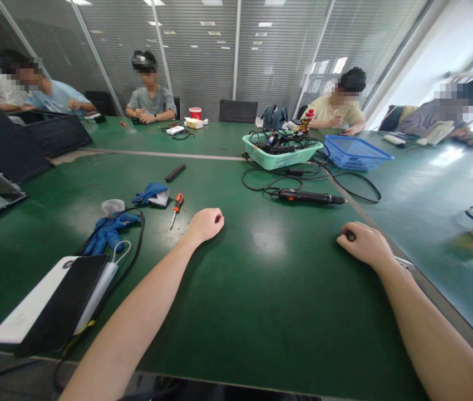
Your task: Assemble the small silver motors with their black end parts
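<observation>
My left hand (206, 224) rests on the green table (257, 312), curled into a fist, with nothing visible in it. Just left of it lies a screwdriver (177, 204) with an orange and black handle. My right hand (365, 243) is also closed on the tabletop, near the grey seam at the right. A small dark spot shows inside its curled fingers; whether it is a thing or a shadow I cannot make out. Beyond and between both hands lies a black corded electric screwdriver (303, 196), touched by neither hand.
Blue gloves (109, 231), a white-and-black phone-like slab (48, 301) and cables lie at left. A dark bar (175, 172) lies farther back. A green basket (276, 160) full of cables stands beside a blue basket (355, 153). Several people sit around the table.
</observation>
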A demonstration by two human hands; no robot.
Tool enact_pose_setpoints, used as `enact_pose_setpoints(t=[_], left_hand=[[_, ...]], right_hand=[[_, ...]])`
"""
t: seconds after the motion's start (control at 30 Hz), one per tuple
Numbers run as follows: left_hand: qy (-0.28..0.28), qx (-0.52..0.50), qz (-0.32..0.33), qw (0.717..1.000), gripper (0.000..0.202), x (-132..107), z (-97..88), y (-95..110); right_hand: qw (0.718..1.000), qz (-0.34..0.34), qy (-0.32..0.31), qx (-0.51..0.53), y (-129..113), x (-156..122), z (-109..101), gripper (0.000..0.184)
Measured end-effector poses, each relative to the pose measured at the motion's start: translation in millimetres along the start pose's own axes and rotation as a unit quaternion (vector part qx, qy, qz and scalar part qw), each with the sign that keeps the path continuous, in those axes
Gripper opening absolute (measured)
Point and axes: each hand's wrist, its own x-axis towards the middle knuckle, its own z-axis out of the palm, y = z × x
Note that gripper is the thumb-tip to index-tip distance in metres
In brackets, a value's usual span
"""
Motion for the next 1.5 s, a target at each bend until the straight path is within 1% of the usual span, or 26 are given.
enact_pose_setpoints(t=[0.23, 0.37, 0.43, 0.53, 0.6, 0.73, 0.83, 0.9, 1.0, 1.13, 1.2, 1.3, 1.4, 1.5], left_hand=[[-0.004, 0.002, -0.001, 1.0, 0.021, 0.3, -0.3, 0.0], [0.001, -0.001, 0.001, 1.0, 0.021, 0.3, -0.4, 0.1], [0.003, -0.002, 0.001, 1.0, 0.021, 0.1, -0.8, 0.4], [0.0, -0.003, 0.0, 1.0, 0.021, -0.3, -1.9, 0.5], [-0.006, -0.002, -0.002, 1.0, 0.021, -0.5, -2.5, 0.4], [-0.006, 0.003, -0.006, 1.0, 0.021, -0.7, -2.1, 0.2], [-0.001, 0.005, -0.002, 1.0, 0.021, -0.9, -1.0, 0.2], [-0.001, 0.006, 0.002, 1.0, 0.02, -1.0, -0.6, 0.1], [-0.003, 0.011, 0.0, 1.0, 0.021, -1.2, -0.4, 0.0], [-0.002, 0.018, -0.001, 1.0, 0.021, -1.2, -0.8, 0.7], [-0.003, 0.017, -0.002, 1.0, 0.021, -1.1, -1.3, 1.3], [-0.003, 0.013, -0.001, 1.0, 0.021, -1.0, -2.1, 1.9], [-0.004, 0.014, -0.001, 1.0, 0.021, -1.3, -3.0, 2.6], [-0.006, 0.018, -0.006, 1.0, 0.021, -2.0, -4.1, 3.8]], right_hand=[[0.999, 0.026, -0.02, -0.028, 2.7, 0.5, 1.2, 0.024], [0.999, 0.021, -0.023, -0.024, 1.0, -0.8, 0.0, 0.025], [1.0, 0.017, -0.008, -0.01, -1.6, -1.9, -3.7, 0.027], [0.999, 0.027, 0.035, 0.01, -1.2, -7.0, -15.1, 0.035], [0.998, 0.035, 0.042, 0.009, 6.9, -15.0, -25.0, 0.039], [1.0, 0.02, -0.005, 0.003, 42.5, -43.5, -37.6, 0.048], [0.998, 0.019, -0.027, 0.051, 65.1, -66.2, -35.1, 0.051], [0.997, 0.033, -0.02, 0.067, 68.6, -75.5, -29.9, 0.054], [0.998, 0.041, -0.002, 0.057, 58.5, -77.8, -22.5, 0.061], [0.999, 0.014, -0.002, 0.046, 36.1, -69.0, -16.2, 0.068], [0.999, 0.002, 0.003, 0.049, 25.2, -63.8, -14.0, 0.066], [0.998, -0.019, 0.01, 0.059, 5.8, -54.3, -11.4, 0.057], [0.996, -0.036, 0.016, 0.075, -23.3, -40.6, -9.7, 0.05], [0.991, -0.068, 0.016, 0.112, -66.2, -25.4, -8.4, 0.043]])
